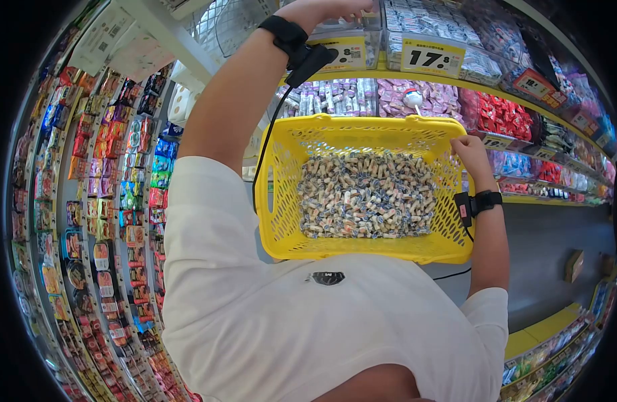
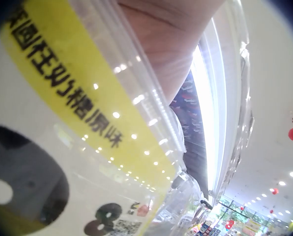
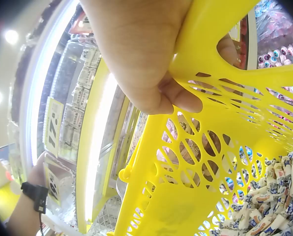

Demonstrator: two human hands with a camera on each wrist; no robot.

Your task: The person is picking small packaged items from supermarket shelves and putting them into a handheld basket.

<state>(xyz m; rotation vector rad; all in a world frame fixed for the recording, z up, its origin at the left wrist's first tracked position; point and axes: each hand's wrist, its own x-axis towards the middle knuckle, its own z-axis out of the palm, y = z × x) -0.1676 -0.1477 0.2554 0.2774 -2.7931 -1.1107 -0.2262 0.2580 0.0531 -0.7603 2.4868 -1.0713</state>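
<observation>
The left hand (image 1: 335, 9) is at the head view's top edge, over a clear bin on the upper shelf; what its fingers touch is not clear. In the left wrist view part of that hand (image 2: 173, 42) shows behind the bin's clear wall, beside a yellow-and-white price label (image 2: 82, 105). The right hand (image 1: 470, 155) grips the right end of a yellow basket (image 1: 362, 251), and in the right wrist view the hand (image 3: 136, 54) has its thumb and fingers around the basket's rim (image 3: 205, 37). Many small wrapped candies (image 1: 365, 197) cover the basket's bottom.
Shelves of candy bins with price tags (image 1: 430, 56) run along the front and right. Below the upper bins lie purple-wrapped candies (image 1: 395, 94) and red packs (image 1: 503, 115). Hanging snack packs (image 1: 107, 201) fill the left side. A small box (image 1: 574, 266) is on the floor at right.
</observation>
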